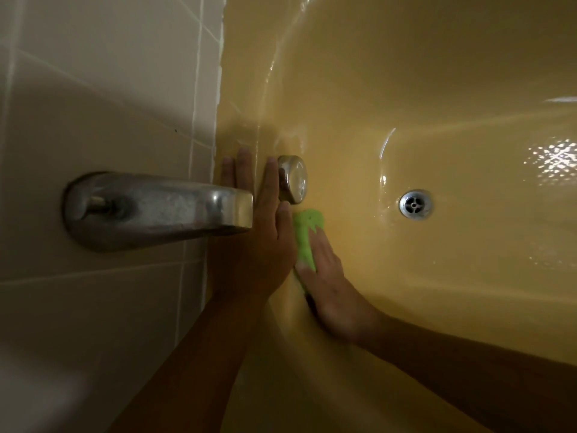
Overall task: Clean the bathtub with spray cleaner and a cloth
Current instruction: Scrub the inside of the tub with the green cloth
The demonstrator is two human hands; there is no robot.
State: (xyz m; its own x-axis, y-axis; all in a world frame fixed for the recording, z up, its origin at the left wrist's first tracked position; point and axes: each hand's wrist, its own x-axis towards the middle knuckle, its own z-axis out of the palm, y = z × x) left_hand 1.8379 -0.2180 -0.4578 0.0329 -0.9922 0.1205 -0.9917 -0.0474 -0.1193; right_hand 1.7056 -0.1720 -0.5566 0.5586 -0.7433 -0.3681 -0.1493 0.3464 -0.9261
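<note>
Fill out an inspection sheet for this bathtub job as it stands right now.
Surface: yellow bathtub, glossy, wet-looking near the drain.
Job's things: green cloth pressed on the tub wall below the round overflow cap; spray cleaner not in view.
Clutter: nothing seen.
Hands: right hand flat on the cloth; left hand open, flat against the tub wall beside the cap.
Cables: nothing seen.
Surroundings: tiled wall, dull metal spout.

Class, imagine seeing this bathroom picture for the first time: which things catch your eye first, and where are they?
The bright green cloth, pressed flat under the right hand on the yellow bathtub wall, stands out at centre. Left of it juts a dull metal tub spout, with the left hand flat beside it. The round drain gleams at right.
</note>
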